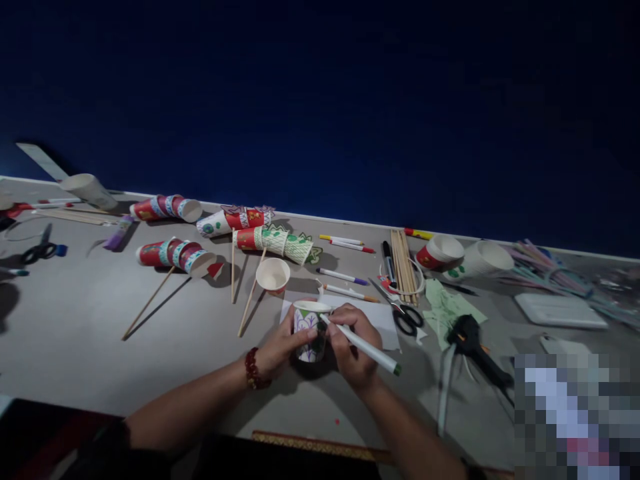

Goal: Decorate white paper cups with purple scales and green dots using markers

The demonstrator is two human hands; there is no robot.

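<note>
My left hand (280, 347) is wrapped round a white paper cup (305, 323) with purple line drawings and green patches. In my right hand (356, 343) is a white marker (367, 350) with a green end cap, its tip at the cup's side near the rim. Under and behind the cup lies a sheet of white paper (385, 320). A separate paper cup (273, 275) stands just beyond, its mouth facing up. Past it, chains of decorated cups lie on the table, among them a green-patterned one (273, 241) and a red-and-blue one (177, 257) with sticks.
Black-handled scissors (407, 319), a black glue gun (473, 343) and crumpled green paper (447, 307) lie to the right. Markers (343, 275) and wooden sticks (404, 267) are farther back. More paper cups (483, 260) lie by the dark blue wall (320, 120). Another pair of scissors (40, 251) lies far left.
</note>
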